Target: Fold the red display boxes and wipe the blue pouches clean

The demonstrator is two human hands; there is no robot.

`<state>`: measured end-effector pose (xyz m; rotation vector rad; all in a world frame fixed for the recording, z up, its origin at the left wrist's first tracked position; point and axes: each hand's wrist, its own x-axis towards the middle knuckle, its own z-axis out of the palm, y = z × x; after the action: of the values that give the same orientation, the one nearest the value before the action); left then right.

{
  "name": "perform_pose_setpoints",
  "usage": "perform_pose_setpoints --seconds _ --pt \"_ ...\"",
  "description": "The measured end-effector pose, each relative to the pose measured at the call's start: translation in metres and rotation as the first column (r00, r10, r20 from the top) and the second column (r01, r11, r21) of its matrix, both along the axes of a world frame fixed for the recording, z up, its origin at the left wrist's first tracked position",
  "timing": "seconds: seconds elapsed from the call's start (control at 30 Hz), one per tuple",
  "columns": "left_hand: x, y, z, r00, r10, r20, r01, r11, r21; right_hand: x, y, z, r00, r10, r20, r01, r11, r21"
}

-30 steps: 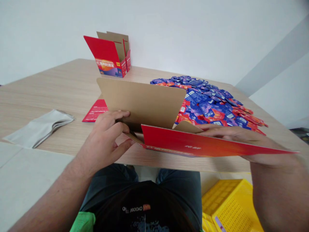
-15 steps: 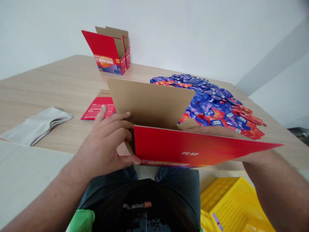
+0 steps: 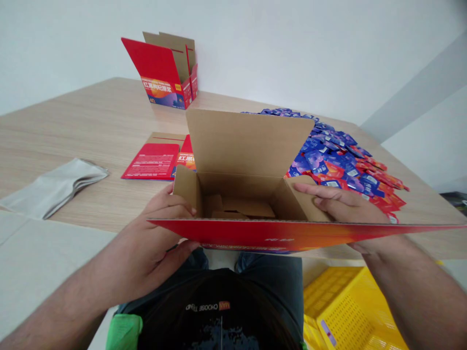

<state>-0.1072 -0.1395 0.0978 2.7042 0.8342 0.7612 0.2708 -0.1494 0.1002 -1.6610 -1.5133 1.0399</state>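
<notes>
Box (image 3: pixel 239 182): directly before the person at the near edge of the table (image 3: pixel 83 124), mouth up; whether its base bears on the wood cannot be told.
Long axis: left to right across the body, one hand at each end, so neither is clearly nearer.
Left hand (image 3: pixel 156 238): grasping the left end; fingers over the left flap (image 3: pixel 186 187), thumb low against the red outside.
Right hand (image 3: pixel 339 204): grasping the right end; fingers along the right flap (image 3: pixel 306 199), thumb hidden.
Front flap (image 3: pixel 284 236): folded out toward the body, covering part of the right hand and the near wall.
Far flap (image 3: pixel 248 141): standing up, leaning away, hiding part of the sachets behind.
Box floor (image 3: pixel 248 208): brown panels overlapping unevenly; can't tell whether they lock.
Sachets (image 3: pixel 328 146): blue and red heap beyond the box and to its right, nearest the right hand; the far flap and right hand lie between heap and mouth.
Flat carton (image 3: pixel 153 160): beyond the left hand, just past the left flap.
Second box (image 3: pixel 164 90): flaps up, by the wall, well apart.
Grey bag (image 3: pixel 65 189): folded, near edge, left.
Crate (image 3: pixel 346 316): yellow, below table height, right.
</notes>
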Motion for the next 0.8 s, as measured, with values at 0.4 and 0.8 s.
perform_pose_setpoints --seconds 0.4,0.8 --pt "0.002 -0.021 -0.013 0.973 0.013 0.229 0.019 0.990 -0.140 -0.006 -0.023 -0.002 0.967 -0.179 0.179 0.180 0.984 0.014" --pt "-0.005 -0.014 -0.001 0.981 -0.075 0.177 0.115 0.967 -0.229 -0.007 -0.026 -0.009 0.980 -0.193 0.044 0.194 0.981 -0.017"
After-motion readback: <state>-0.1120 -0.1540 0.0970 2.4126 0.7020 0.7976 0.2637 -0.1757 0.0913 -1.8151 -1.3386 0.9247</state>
